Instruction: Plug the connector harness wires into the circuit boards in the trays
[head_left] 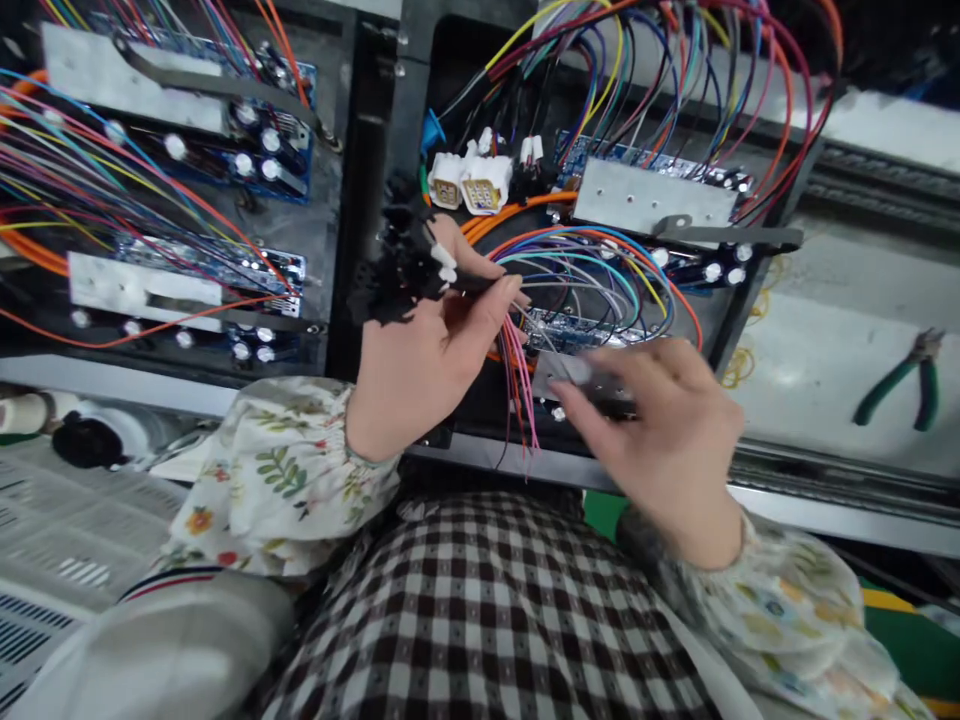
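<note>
My left hand (435,340) is closed on a bundle of thin wires, pinching it between thumb and fingers. Black connectors and a black sleeve (469,285) with small white pieces (442,262) lie against this hand. Pink, red and dark wire ends (516,375) hang below its fingertips. A loop of multicoloured wires (630,265) arcs rightward to a circuit board (577,330). My right hand (660,430), blurred by motion, hovers over that board's metal plate (551,375). A thin grey wire (541,330) runs toward its thumb and forefinger; whether they grip it is unclear.
White connectors (472,180) lie beyond my left hand. Another wired board with a metal plate (652,195) sits behind. Wired boards (187,280) fill the black tray on the left. Green-handled pliers (904,385) rest on the right. A metal rail (840,510) crosses in front.
</note>
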